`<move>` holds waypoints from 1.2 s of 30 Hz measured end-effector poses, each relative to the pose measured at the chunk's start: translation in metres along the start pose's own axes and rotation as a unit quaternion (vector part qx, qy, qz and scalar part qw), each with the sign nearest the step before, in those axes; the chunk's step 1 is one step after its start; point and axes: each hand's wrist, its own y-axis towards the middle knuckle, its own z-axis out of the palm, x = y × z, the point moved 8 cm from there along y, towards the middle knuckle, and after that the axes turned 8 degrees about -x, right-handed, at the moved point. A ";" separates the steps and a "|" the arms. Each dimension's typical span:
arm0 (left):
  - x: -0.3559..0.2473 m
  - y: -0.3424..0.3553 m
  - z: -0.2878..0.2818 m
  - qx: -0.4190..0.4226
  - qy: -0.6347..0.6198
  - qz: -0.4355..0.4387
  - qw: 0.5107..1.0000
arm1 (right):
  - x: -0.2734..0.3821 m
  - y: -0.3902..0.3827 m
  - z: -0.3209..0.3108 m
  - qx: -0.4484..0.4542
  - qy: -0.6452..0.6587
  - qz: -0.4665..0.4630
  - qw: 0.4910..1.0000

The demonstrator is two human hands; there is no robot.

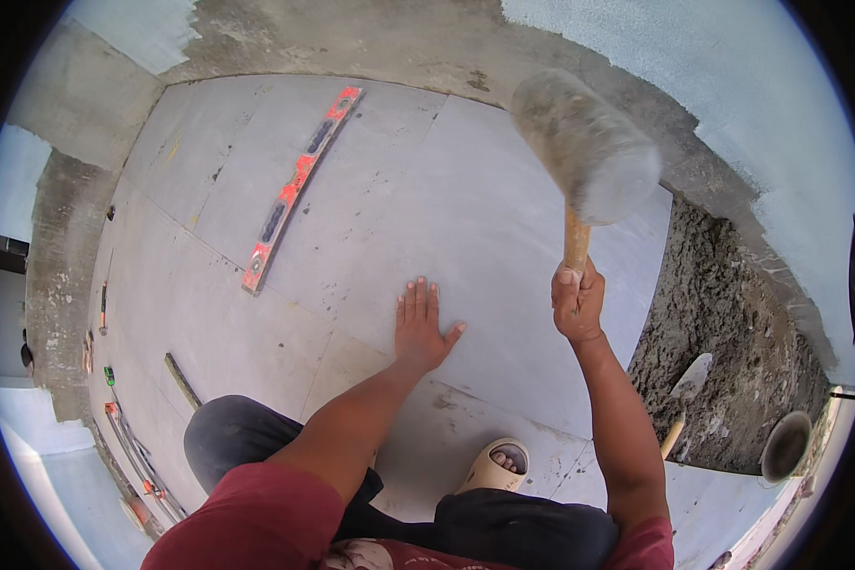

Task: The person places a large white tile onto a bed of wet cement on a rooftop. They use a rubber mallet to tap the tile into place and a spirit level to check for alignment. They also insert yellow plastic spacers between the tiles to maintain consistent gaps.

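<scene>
My right hand (579,302) is closed round the wooden handle of a large mallet (589,152), its pale cylindrical head raised above the floor and slightly blurred. My left hand (424,328) lies flat with fingers stretched on a large light-grey floor tile (489,256), holding nothing. A red spirit level (302,190) rests slantwise on the tiles ahead and to the left of that hand. Right of the tiled area lies a strip of wet dark mortar (703,313), with a trowel (692,377) on it, its wooden handle pointing toward me.
A round bucket-like container (786,446) stands at the mortar's near right. Along the left wall lie a hammer (104,309), a green tape measure (109,376) and a long tool with red ends (133,451). A thin strip (181,380) lies by my left knee. Half-painted walls (370,43) enclose the floor.
</scene>
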 end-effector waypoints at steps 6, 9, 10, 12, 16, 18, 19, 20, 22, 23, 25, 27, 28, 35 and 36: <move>0.020 -0.008 -0.001 -0.016 -0.002 -0.015 1.000 | -0.023 0.022 0.051 0.149 -0.117 0.280 0.941; 0.016 -0.011 0.005 -0.009 -0.008 -0.013 1.000 | 0.005 0.031 0.040 0.073 -0.017 0.107 0.991; 0.014 -0.008 0.005 -0.009 -0.012 -0.015 1.000 | 0.006 0.025 0.036 0.059 0.015 0.088 0.994; 0.006 -0.003 0.003 -0.012 -0.022 -0.011 1.000 | -0.034 -0.002 0.031 0.032 -0.013 0.052 0.998; -0.002 0.001 0.000 -0.003 -0.030 -0.002 1.000 | -0.071 0.003 0.027 0.105 -0.185 0.224 0.951; 0.015 -0.003 -0.004 -0.008 -0.012 -0.008 1.000 | -0.036 0.024 0.029 0.109 -0.157 0.238 0.952; 0.014 -0.004 -0.001 -0.015 -0.015 -0.004 1.000 | -0.025 0.030 0.020 0.076 -0.141 0.159 0.974; 0.022 -0.012 0.001 -0.016 -0.009 -0.013 1.000 | -0.008 0.021 0.020 0.063 -0.064 0.179 0.980; 0.019 -0.011 0.000 0.005 -0.011 -0.016 1.000 | 0.029 -0.002 -0.001 0.037 0.036 0.131 0.990; 0.015 -0.007 -0.001 0.001 -0.013 -0.014 1.000 | 0.029 -0.020 -0.019 0.028 0.072 0.099 0.992; 0.011 -0.005 -0.001 -0.009 -0.013 -0.001 1.000 | 0.004 -0.075 -0.032 -0.005 0.086 0.097 0.991; 0.007 -0.003 0.002 -0.011 -0.010 0.002 1.000 | -0.049 -0.129 -0.050 0.001 0.025 0.045 0.999; 0.004 -0.002 0.003 -0.015 -0.007 0.005 1.000 | -0.080 -0.143 -0.057 0.050 -0.072 0.117 0.989; 0.019 -0.006 0.005 0.027 0.051 -0.024 0.998 | 0.007 -0.110 -0.073 0.048 -0.067 0.172 0.982; 0.025 -0.009 0.001 0.008 0.062 -0.025 0.998 | 0.024 -0.114 -0.070 0.045 -0.024 0.132 0.990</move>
